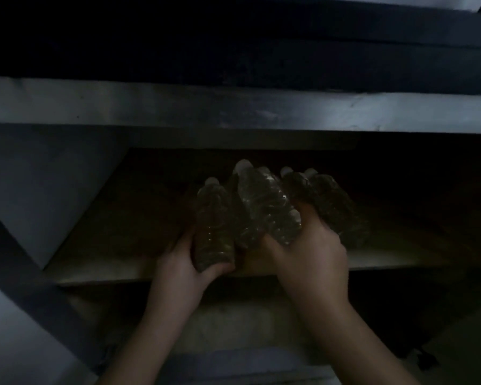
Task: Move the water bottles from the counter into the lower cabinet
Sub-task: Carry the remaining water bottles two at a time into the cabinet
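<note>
The scene is dim. Both my hands reach into the open lower cabinet, over its wooden shelf (100, 262). My left hand (183, 262) is wrapped around one clear water bottle (213, 226) with a pale cap, its base near the shelf's front edge. My right hand (309, 245) grips several more bottles: one (264, 201) tilted over my fingers and others (331, 204) to its right, caps pointing into the cabinet. Whether the bottles rest on the shelf is hard to tell.
The counter's front edge (233, 109) runs across above the cabinet opening. An open cabinet door (39, 190) stands at the left. The shelf stretches bare to the left and right of the bottles. A lower compartment (233, 320) lies beneath the shelf.
</note>
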Motion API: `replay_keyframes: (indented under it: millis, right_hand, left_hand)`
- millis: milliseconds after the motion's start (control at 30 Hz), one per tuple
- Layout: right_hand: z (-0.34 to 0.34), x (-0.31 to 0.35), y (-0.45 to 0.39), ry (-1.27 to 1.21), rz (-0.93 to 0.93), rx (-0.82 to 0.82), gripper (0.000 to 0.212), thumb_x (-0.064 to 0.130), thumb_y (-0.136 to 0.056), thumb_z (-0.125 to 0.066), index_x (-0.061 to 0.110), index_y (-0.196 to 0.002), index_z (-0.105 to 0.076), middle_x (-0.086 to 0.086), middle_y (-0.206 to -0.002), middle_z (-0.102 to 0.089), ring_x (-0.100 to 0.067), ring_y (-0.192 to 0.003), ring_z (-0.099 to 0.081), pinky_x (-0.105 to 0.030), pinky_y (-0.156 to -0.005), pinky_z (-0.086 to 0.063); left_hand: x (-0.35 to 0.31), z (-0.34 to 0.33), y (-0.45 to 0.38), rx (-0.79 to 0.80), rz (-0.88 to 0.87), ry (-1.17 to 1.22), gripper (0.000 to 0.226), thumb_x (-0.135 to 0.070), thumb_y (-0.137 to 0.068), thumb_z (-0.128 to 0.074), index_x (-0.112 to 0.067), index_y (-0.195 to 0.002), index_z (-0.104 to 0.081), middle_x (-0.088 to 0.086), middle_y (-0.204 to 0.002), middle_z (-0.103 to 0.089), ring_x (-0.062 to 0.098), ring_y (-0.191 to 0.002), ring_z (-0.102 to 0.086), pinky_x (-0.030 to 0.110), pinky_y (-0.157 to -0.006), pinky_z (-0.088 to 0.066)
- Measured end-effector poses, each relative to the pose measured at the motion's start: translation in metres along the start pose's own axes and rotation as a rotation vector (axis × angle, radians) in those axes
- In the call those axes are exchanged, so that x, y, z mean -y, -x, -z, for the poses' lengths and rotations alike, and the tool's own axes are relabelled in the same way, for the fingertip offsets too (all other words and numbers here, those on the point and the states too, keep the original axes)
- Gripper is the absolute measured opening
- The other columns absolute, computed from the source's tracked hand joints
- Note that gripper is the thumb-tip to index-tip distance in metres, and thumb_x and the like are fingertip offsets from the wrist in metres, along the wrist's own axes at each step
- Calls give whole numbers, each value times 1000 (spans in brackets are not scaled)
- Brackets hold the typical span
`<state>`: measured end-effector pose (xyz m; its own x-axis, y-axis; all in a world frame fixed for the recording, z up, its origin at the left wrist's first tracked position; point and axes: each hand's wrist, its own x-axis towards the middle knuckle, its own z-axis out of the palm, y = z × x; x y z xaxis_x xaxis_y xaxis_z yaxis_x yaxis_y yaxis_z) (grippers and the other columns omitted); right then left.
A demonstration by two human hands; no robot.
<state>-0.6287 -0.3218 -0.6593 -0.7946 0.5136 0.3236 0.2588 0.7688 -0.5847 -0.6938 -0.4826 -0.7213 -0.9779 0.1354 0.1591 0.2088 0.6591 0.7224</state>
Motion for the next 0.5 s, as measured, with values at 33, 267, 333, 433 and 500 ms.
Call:
replay_keyframes:
  millis: [33, 267, 333, 433, 500]
  right_hand:
    - [-3, 2, -3, 37, -23, -8, 47, 53, -80, -67, 34, -120, -50, 13, -96, -57, -5, -79, -54, -21, -63, -42]
    - [-26, 15, -36, 154, 29, 131, 80, 54, -82, -60, 17, -146, -29, -11, -144, -39, -28, -127, -44, -35, -98, -42]
    - [-24, 10, -36, 46, 73, 253, 91, 50, -80, -64, 17, -150, -17, -12, -151, -24, -33, -135, -30, -40, -108, -34]
    - [-17, -1, -18, 12, 102, 174, 95, 49, -77, -71, 23, -149, -15, -11, -148, -22, -30, -134, -31, -38, -107, -37]
    - [-16, -5, -6, 12, 139, -11, 89, 50, -75, -73, 18, -146, -29, -12, -143, -34, -27, -129, -42, -35, -103, -41]
  left_hand:
    - [0, -2, 1, -25, 3, -15, 86, -51, -66, -80, -33, -141, -42, -7, -132, -56, 14, -120, -52, 32, -98, -43]
    - [-7, -7, -18, -18, -16, -25, 76, -44, -77, -76, -21, -142, -45, 4, -129, -61, 23, -114, -58, 23, -81, -39]
    - [-4, -8, -24, -13, -22, -23, 79, -45, -77, -75, -20, -145, -42, 7, -130, -61, 26, -114, -58, 25, -83, -41]
    - [0, -9, -31, -1, -11, -75, 80, -49, -77, -73, -20, -145, -42, 7, -131, -60, 27, -116, -57, 31, -89, -45]
    - [0, -10, -34, 0, -25, -92, 81, -51, -77, -73, -20, -145, -42, 6, -133, -59, 26, -119, -56, 31, -92, -44]
